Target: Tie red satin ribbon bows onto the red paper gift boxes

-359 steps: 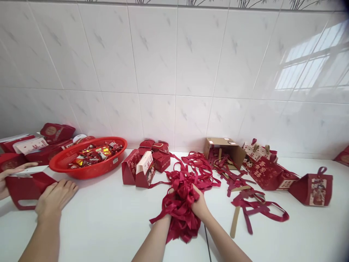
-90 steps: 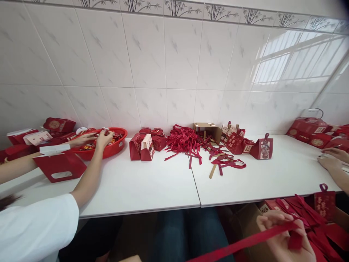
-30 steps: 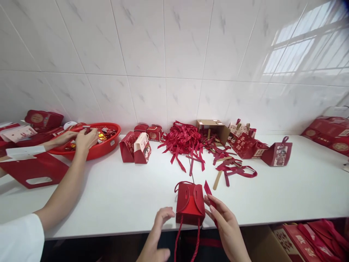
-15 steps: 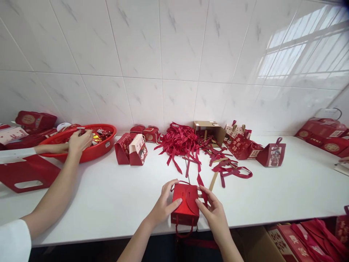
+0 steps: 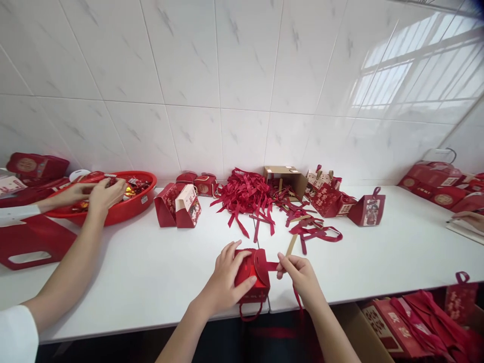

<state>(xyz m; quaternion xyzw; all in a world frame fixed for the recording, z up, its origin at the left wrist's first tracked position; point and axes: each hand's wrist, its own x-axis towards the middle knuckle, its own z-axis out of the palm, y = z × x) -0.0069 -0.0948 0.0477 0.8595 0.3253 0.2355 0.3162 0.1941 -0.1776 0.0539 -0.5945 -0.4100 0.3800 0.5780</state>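
A small red gift box (image 5: 261, 275) stands near the front edge of the white table, its rounded flap on top and a cord handle hanging at the front. My left hand (image 5: 225, 277) grips it from the left, with fingers over the top and thumb toward the front. To the box's right, my right hand (image 5: 298, 275) pinches a dark red ribbon (image 5: 272, 266) that stretches from the flap; its loose end hangs below the hand. Beyond the box lies a heap of red ribbons (image 5: 245, 194).
At left, a co-worker's hands (image 5: 102, 196) are over a red basin (image 5: 128, 209) of wrapped sweets. Filled boxes (image 5: 187, 206) stand behind. A cardboard box (image 5: 298, 184) and more gift boxes (image 5: 366, 209) are farther right. A carton (image 5: 401, 327) sits below the table's right edge.
My right hand has moved from the box's side to the right, drawing the ribbon out sideways. My left hand now spreads further over the box top. The camera view has shifted slightly.
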